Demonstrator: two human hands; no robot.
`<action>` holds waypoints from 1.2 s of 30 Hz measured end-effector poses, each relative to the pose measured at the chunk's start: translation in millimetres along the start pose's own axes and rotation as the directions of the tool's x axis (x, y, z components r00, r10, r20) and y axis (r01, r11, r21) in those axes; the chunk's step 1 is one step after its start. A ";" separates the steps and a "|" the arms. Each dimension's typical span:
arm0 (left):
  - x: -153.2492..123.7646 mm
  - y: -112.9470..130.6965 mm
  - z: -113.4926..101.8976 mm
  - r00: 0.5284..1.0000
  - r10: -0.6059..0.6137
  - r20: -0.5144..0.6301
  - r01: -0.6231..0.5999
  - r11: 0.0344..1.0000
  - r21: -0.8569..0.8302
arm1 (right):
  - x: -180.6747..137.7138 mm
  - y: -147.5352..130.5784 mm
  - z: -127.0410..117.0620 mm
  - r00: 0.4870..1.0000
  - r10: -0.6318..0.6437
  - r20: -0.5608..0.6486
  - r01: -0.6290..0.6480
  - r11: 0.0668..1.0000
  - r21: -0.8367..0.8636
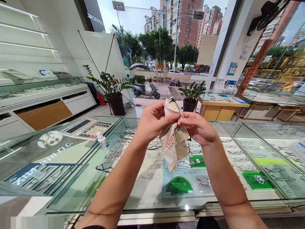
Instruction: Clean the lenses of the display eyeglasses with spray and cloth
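With left hand (153, 123) pinching printed cloth (170, 141) around part of the glasses (183, 133) and right hand (199, 128) pinching the glasses directly, hold both above the tabletop (143, 194) (right of the white bottle (103, 141)); ideally, rub lightly near the supporting grip.

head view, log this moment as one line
left hand: gripping cloth against eyeglasses | right hand: pinching eyeglasses | white bottle: on glass counter

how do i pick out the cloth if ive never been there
Find the glass display counter, then the left hand raised above it. It pinches the cloth, which hangs against dark glasses pinched in the right hand. Limp beige fabric with red lettering sets the cloth apart from those stiff glasses.
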State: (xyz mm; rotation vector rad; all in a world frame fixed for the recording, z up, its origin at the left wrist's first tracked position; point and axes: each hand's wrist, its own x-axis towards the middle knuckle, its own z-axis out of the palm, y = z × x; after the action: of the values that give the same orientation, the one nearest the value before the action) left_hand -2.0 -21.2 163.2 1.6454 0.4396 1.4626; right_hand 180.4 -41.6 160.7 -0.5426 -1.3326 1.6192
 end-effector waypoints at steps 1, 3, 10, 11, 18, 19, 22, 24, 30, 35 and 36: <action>-1.0 -1.4 3.7 0.999 0.014 -0.032 -0.014 1.000 -0.002 | -0.1 0.6 0.6 1.000 -0.001 0.004 0.001 1.000 0.004; -2.6 -3.2 10.3 0.995 0.029 -0.090 -0.029 1.000 0.005 | -0.2 1.8 1.7 1.000 -0.004 0.018 0.004 1.000 0.011; -1.9 -4.2 6.5 0.997 0.035 -0.071 -0.030 0.998 0.063 | -0.6 1.9 4.5 0.999 -0.001 0.043 0.000 1.000 0.026; -1.2 -4.2 3.7 0.999 0.031 -0.041 -0.029 0.998 0.055 | -0.9 1.6 4.6 0.999 0.000 0.039 -0.001 1.000 0.022; -1.0 1.7 -1.1 0.998 0.019 0.062 -0.017 0.999 -0.036 | -3.0 1.1 4.7 1.000 0.006 0.000 -0.006 1.000 0.001; -1.6 2.0 0.3 0.998 0.027 0.056 -0.025 0.999 -0.028 | -3.2 1.2 5.5 1.000 0.012 -0.001 -0.012 1.000 0.005; -4.2 -0.2 6.1 0.998 0.054 -0.017 -0.054 0.998 0.026 | -3.5 2.8 9.3 1.000 0.017 0.022 -0.017 1.000 0.002; -5.7 -3.0 10.3 0.992 0.077 -0.099 -0.071 0.996 0.062 | -3.0 4.5 11.3 0.999 0.013 0.038 -0.013 1.000 -0.008; -0.6 -4.2 4.8 0.992 0.068 -0.109 -0.059 0.995 0.083 | -0.8 2.6 6.8 1.000 -0.014 -0.023 0.012 0.997 -0.072; 7.9 -1.5 -18.9 0.990 0.086 -0.112 -0.073 0.991 0.113 | -3.8 -7.7 -0.5 0.981 -0.160 -0.112 0.139 0.975 -0.175; 8.6 -1.7 -23.0 0.985 0.102 -0.136 -0.087 0.990 0.113 | -4.8 -9.3 -1.6 0.972 -0.196 -0.129 0.170 0.967 -0.192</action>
State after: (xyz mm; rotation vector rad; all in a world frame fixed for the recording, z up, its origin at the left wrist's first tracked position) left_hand -20.7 -5.5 165.8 1.6720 0.5326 1.6587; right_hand 187.4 -45.1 167.7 -0.6156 -1.3834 1.2913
